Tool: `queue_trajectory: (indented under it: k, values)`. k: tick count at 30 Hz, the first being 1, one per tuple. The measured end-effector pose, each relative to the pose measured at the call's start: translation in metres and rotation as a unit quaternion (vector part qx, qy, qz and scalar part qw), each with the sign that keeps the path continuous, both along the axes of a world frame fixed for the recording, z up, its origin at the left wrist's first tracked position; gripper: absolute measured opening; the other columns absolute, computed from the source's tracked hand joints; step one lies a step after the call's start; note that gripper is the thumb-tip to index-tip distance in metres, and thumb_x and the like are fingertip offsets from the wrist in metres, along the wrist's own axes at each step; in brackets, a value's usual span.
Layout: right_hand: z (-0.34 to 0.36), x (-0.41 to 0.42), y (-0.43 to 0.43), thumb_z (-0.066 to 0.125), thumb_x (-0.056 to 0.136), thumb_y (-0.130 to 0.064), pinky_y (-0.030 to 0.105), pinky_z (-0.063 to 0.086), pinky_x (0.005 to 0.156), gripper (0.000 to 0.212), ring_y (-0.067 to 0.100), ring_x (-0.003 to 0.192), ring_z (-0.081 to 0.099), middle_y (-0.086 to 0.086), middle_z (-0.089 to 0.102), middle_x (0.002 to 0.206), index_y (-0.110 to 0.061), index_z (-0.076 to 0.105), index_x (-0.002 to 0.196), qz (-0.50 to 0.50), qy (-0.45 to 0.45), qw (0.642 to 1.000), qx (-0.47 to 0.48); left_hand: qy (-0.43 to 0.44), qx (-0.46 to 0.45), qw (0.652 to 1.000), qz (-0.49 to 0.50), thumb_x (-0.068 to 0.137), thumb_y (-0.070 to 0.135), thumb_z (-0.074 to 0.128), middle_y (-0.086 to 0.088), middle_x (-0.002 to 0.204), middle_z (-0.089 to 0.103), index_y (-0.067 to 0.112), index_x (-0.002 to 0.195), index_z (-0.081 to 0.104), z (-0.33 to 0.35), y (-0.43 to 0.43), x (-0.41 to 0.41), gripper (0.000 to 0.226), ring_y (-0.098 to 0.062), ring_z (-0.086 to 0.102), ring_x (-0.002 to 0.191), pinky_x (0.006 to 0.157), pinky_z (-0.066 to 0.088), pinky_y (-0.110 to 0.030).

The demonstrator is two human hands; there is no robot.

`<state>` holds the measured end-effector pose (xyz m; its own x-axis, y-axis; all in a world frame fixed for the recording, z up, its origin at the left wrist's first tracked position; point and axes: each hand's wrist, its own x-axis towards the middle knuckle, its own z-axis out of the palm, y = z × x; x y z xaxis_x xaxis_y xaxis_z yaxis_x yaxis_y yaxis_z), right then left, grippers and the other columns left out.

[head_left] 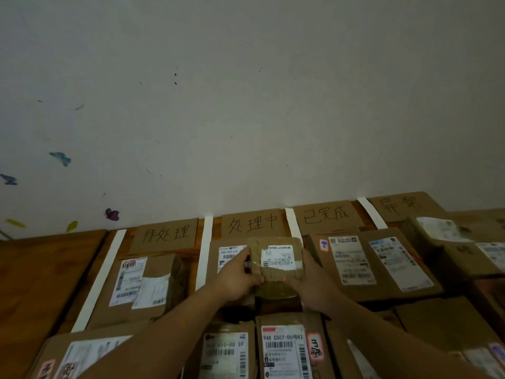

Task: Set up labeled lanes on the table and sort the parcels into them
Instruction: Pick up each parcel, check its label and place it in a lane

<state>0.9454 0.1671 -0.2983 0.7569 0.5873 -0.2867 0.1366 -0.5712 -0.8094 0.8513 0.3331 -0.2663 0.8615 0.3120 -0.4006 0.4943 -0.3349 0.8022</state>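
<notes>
A small taped brown parcel (276,262) with a white shipping label is held between both hands over the second lane. My left hand (237,277) grips its left side and my right hand (311,283) grips its right side. Beneath it lies a larger box (226,255) in the same lane. Four cardboard lane labels with handwritten characters stand along the wall: the first label (165,234), the second label (252,222), the third label (326,214) and the fourth label (400,205). White tape strips (205,253) divide the lanes on the wooden table (41,283).
Parcels fill the lanes: a box (142,288) in the first lane, a large box (374,263) in the third, stacked boxes (459,242) at the right. More labelled boxes (284,348) lie along the near edge. A plain wall (246,105) with paint marks rises behind.
</notes>
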Motion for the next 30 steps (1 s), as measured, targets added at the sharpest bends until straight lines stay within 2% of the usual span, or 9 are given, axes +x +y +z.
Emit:
queue_trajectory:
  k: [4, 7, 11, 18, 20, 23, 26, 28, 30]
  values:
    - [-0.003, 0.012, -0.004, 0.068, 0.086, -0.02, 0.014, 0.046, 0.081, 0.054, 0.004, 0.115, 0.055, -0.015, 0.058, 0.125, -0.028, 0.042, 0.132, -0.02, -0.049, 0.999, 0.002, 0.0, 0.006, 1.0, 0.002, 0.088, 0.013, 0.063, 0.009, 0.136, 0.049, 0.034, 0.139, 0.033, 0.002, -0.007, 0.011, 0.063, -0.019, 0.044, 0.129, 0.103, 0.04, -0.034]
    - [-0.006, 0.022, -0.005, 0.07, 0.083, -0.022, 0.02, 0.051, 0.081, 0.056, 0.003, 0.106, 0.059, -0.013, 0.06, 0.121, -0.03, 0.042, 0.131, -0.022, -0.072, 0.997, -0.009, 0.012, 0.009, 1.0, -0.003, 0.089, 0.016, 0.061, 0.005, 0.141, 0.047, 0.035, 0.145, 0.026, 0.001, -0.012, 0.018, 0.069, -0.021, 0.043, 0.131, 0.109, 0.038, -0.042]
    - [-0.011, 0.021, -0.002, 0.067, 0.085, -0.026, 0.017, 0.049, 0.078, 0.069, 0.0, 0.102, 0.057, -0.013, 0.058, 0.125, -0.029, 0.03, 0.143, -0.006, -0.082, 0.996, -0.04, 0.025, 0.04, 0.999, -0.012, 0.09, 0.021, 0.06, 0.005, 0.145, 0.043, 0.036, 0.149, 0.013, -0.004, -0.013, 0.023, 0.077, -0.021, 0.039, 0.135, 0.11, 0.036, -0.038]
    - [-0.003, 0.016, -0.002, 0.058, 0.092, -0.036, 0.019, 0.042, 0.088, 0.081, 0.007, 0.114, 0.05, -0.005, 0.039, 0.141, -0.036, 0.004, 0.152, 0.063, -0.102, 0.989, -0.084, 0.047, 0.062, 0.997, -0.023, 0.086, 0.022, 0.065, 0.004, 0.146, 0.041, 0.035, 0.149, 0.01, -0.008, -0.002, 0.02, 0.085, -0.021, 0.041, 0.134, 0.108, 0.04, -0.042]
    - [-0.001, 0.02, -0.002, 0.058, 0.09, -0.04, 0.02, 0.041, 0.088, 0.077, 0.007, 0.111, 0.048, -0.005, 0.04, 0.14, -0.037, 0.01, 0.151, 0.069, -0.088, 0.99, -0.086, 0.043, 0.059, 0.997, -0.022, 0.087, 0.024, 0.065, 0.003, 0.146, 0.041, 0.036, 0.147, 0.013, -0.007, -0.003, 0.019, 0.08, -0.021, 0.041, 0.133, 0.108, 0.04, -0.043]
    - [0.011, 0.025, 0.003, 0.06, 0.083, -0.05, 0.035, 0.039, 0.101, 0.066, 0.015, 0.123, 0.042, -0.005, 0.042, 0.139, -0.038, 0.03, 0.14, 0.064, -0.134, 0.982, -0.116, 0.035, 0.061, 0.997, -0.021, 0.089, 0.025, 0.063, 0.003, 0.146, 0.041, 0.035, 0.144, 0.022, 0.004, -0.001, 0.017, 0.07, -0.021, 0.04, 0.133, 0.107, 0.039, -0.037]
    - [0.035, 0.02, 0.014, 0.055, 0.085, -0.056, 0.048, 0.029, 0.111, 0.071, 0.025, 0.137, 0.028, 0.002, 0.028, 0.151, -0.031, 0.027, 0.144, 0.063, -0.188, 0.968, -0.153, 0.035, 0.092, 0.995, -0.006, 0.089, 0.028, 0.063, -0.001, 0.144, 0.042, 0.027, 0.143, 0.028, 0.021, 0.012, 0.003, 0.064, -0.021, 0.045, 0.127, 0.097, 0.044, -0.032]
    - [0.054, 0.009, 0.027, 0.052, 0.09, -0.053, 0.049, 0.022, 0.113, 0.071, 0.027, 0.142, 0.02, 0.003, 0.018, 0.156, -0.028, 0.022, 0.149, 0.08, -0.194, 0.967, -0.147, 0.049, 0.129, 0.99, 0.006, 0.091, 0.028, 0.06, -0.002, 0.143, 0.044, 0.026, 0.145, 0.028, 0.032, 0.03, -0.018, 0.063, -0.021, 0.048, 0.125, 0.087, 0.048, -0.025]
    - [0.068, -0.007, 0.047, 0.051, 0.09, -0.053, 0.048, 0.022, 0.114, 0.068, 0.028, 0.142, 0.02, 0.005, 0.02, 0.156, -0.027, 0.026, 0.149, 0.107, -0.214, 0.962, -0.129, 0.061, 0.164, 0.984, 0.013, 0.091, 0.033, 0.059, 0.001, 0.143, 0.045, 0.027, 0.143, 0.033, 0.046, 0.049, -0.044, 0.059, -0.018, 0.048, 0.125, 0.093, 0.045, -0.026]
